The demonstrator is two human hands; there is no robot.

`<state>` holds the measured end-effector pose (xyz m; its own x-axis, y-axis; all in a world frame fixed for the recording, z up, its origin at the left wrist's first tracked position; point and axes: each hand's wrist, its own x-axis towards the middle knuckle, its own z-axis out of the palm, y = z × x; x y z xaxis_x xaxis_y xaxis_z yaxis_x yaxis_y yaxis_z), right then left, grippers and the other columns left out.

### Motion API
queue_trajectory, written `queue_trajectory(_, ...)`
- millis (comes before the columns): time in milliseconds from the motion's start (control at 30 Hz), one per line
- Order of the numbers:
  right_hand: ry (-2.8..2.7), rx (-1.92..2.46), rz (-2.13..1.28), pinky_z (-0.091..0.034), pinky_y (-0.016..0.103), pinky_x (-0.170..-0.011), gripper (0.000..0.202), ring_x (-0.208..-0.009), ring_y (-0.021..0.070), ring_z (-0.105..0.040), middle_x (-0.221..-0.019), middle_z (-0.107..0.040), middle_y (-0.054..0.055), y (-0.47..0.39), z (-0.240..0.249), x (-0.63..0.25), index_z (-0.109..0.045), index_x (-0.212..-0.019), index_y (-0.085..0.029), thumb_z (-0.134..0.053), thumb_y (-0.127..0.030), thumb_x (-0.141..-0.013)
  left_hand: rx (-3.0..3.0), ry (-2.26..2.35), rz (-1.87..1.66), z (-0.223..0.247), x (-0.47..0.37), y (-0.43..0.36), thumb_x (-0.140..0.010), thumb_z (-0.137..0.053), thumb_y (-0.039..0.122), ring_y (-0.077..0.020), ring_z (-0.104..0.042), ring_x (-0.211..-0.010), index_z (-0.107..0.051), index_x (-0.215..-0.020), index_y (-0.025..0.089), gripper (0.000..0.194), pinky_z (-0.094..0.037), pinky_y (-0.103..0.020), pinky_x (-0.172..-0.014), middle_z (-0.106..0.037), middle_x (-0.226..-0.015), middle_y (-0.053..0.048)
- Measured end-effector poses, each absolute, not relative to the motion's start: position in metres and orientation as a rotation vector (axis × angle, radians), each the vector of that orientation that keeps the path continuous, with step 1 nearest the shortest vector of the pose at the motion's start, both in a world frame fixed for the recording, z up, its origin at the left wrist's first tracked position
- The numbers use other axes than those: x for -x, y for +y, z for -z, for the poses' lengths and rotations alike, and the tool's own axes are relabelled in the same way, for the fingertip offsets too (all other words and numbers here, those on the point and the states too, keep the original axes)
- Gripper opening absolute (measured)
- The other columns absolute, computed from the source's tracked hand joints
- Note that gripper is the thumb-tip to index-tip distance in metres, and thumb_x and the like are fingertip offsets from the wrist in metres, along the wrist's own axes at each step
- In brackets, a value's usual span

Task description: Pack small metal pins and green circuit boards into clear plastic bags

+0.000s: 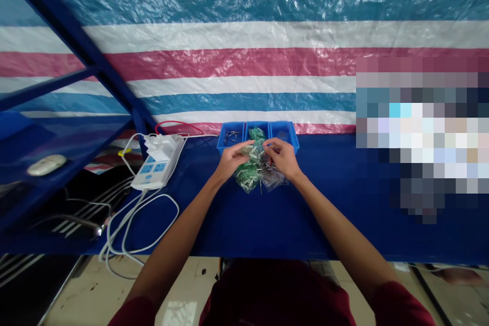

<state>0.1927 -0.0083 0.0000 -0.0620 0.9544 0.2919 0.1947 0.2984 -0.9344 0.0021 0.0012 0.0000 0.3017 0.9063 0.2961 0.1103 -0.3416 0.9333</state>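
Note:
My left hand (231, 160) has its thumb and index finger round the edge of a clear plastic bag of small pale pieces (252, 152). Beside it, my right hand (281, 157) has its fingers curled together at the bag's right side; what they pinch is too small to tell. Below the hands lie a green-tinted bag of pale pieces (247, 178) and a clear bag of dark metal pieces (272, 178). Behind stand three blue bins: the left bin (225, 146) holds loose metal pieces, the middle one green plastic, and the right bin (295, 143) is partly hidden by my right hand.
A white power strip (148, 175) with a plugged adapter and looped white cables (132, 214) lies on the blue table (260, 229) at left. A pale mouse-shaped object (46, 165) sits farther left. Striped sheeting (237, 35) hangs behind. The right side is pixelated.

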Motion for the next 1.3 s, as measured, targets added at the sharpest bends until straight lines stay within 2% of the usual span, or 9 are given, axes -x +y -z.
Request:
queue_trajectory(133, -1.620, 1.141, -0.866, -0.045, 0.026, -0.052, 0.020, -0.046, 0.0114, -0.055, -0.065, -0.064, 0.000, -0.003, -0.007, -0.194, -0.066, -0.085, -0.019, -0.047, -0.023, -0.081, -1.703, 0.976, -1.237, 0.006, -0.003, 0.005, -0.076, -0.067, 0.031, -0.0143, -0.060, -0.060, -0.072, -0.092, 0.015, 0.023, -0.050, -0.028, -0.061, -0.068, -0.072, -0.004)
queue_trajectory(233, -1.712, 1.133, -0.711, -0.048, 0.029, -0.062, 0.024, -0.056, 0.0124, -0.058, -0.083, -0.068, 0.004, -0.007, -0.006, -0.195, -0.067, -0.083, -0.017, -0.043, -0.018, -0.079, -1.854, 1.056, -1.265, 0.005, -0.003, 0.005, -0.081, -0.064, 0.037, -0.0116, -0.051, -0.055, -0.069, -0.072, 0.015, 0.025, -0.043, -0.025, -0.055, -0.057, -0.061, -0.001)
queue_trajectory(500, -1.934, 1.013, -0.477, -0.053, 0.035, -0.075, 0.048, -0.078, 0.0165, -0.060, -0.120, -0.059, 0.007, -0.023, 0.009, -0.200, -0.049, -0.131, -0.026, -0.044, -0.016, -0.085, -1.953, 0.988, -1.186, -0.009, 0.001, 0.002, -0.087, -0.055, 0.050, -0.0117, -0.048, -0.060, -0.057, -0.056, 0.016, 0.045, -0.039, -0.026, -0.058, -0.049, -0.066, -0.001)
queue_trajectory(700, -1.901, 1.000, -0.336, -0.051, 0.037, -0.085, 0.023, -0.101, 0.0219, -0.059, -0.112, -0.060, 0.010, -0.021, 0.015, -0.195, -0.064, -0.106, -0.023, -0.047, -0.025, -0.091, -1.814, 0.942, -1.043, -0.002, -0.004, 0.003, -0.084, -0.054, 0.058, -0.0098, -0.042, -0.050, -0.053, -0.053, 0.016, 0.052, -0.035, -0.024, -0.050, -0.047, -0.055, 0.000)
queue_trajectory(800, -1.838, 1.060, -0.387, -0.050, 0.035, -0.083, 0.022, -0.094, 0.0211, -0.061, -0.101, -0.064, 0.009, -0.022, 0.015, -0.194, -0.065, -0.100, -0.021, -0.047, -0.030, -0.092, -1.787, 1.046, -1.228, 0.000, -0.006, 0.002, -0.087, -0.049, 0.057, -0.0100, -0.043, -0.051, -0.053, -0.057, 0.017, 0.050, -0.037, -0.023, -0.052, -0.047, -0.055, 0.000)
queue_trajectory(933, -1.737, 1.153, -0.554, -0.049, 0.031, -0.067, 0.019, -0.067, 0.0173, -0.059, -0.081, -0.066, 0.004, -0.024, 0.016, -0.192, -0.065, -0.095, -0.020, -0.055, -0.032, -0.086, -1.805, 0.995, -1.322, 0.000, -0.006, 0.001, -0.082, -0.060, 0.052, -0.0126, -0.056, -0.068, -0.064, -0.090, 0.018, 0.035, -0.045, -0.023, -0.062, -0.063, -0.079, -0.003)
queue_trajectory(1033, -1.654, 1.155, -0.671, -0.046, 0.028, -0.059, 0.025, -0.055, 0.0146, -0.055, -0.066, -0.062, -0.001, -0.026, 0.015, -0.190, -0.062, -0.104, -0.021, -0.060, -0.034, -0.082, -1.822, 0.973, -1.217, 0.002, -0.008, -0.002, -0.076, -0.069, 0.045, -0.0125, -0.056, -0.062, -0.066, -0.079, 0.016, 0.029, -0.045, -0.023, -0.058, -0.062, -0.069, -0.001)
queue_trajectory(1133, -1.582, 1.148, -0.682, -0.048, 0.027, -0.060, 0.032, -0.054, 0.0136, -0.056, -0.069, -0.064, -0.002, -0.030, 0.011, -0.187, -0.058, -0.112, -0.021, -0.058, -0.037, -0.084, -1.735, 1.037, -1.278, 0.004, -0.011, -0.001, -0.075, -0.070, 0.041, -0.0101, -0.049, -0.049, -0.065, -0.069, 0.016, 0.027, -0.041, -0.022, -0.049, -0.057, -0.056, 0.001)
queue_trajectory(1300, -1.471, 1.223, -0.516, -0.048, 0.027, -0.063, 0.030, -0.058, 0.0130, -0.058, -0.085, -0.069, 0.004, -0.031, 0.007, -0.189, -0.060, -0.109, -0.020, -0.042, -0.038, -0.093, -1.588, 1.187, -1.566, -0.005, -0.023, 0.022, -0.075, -0.070, 0.038, -0.0089, -0.048, -0.045, -0.066, -0.081, 0.017, 0.023, -0.037, -0.021, -0.046, -0.058, -0.057, 0.004)
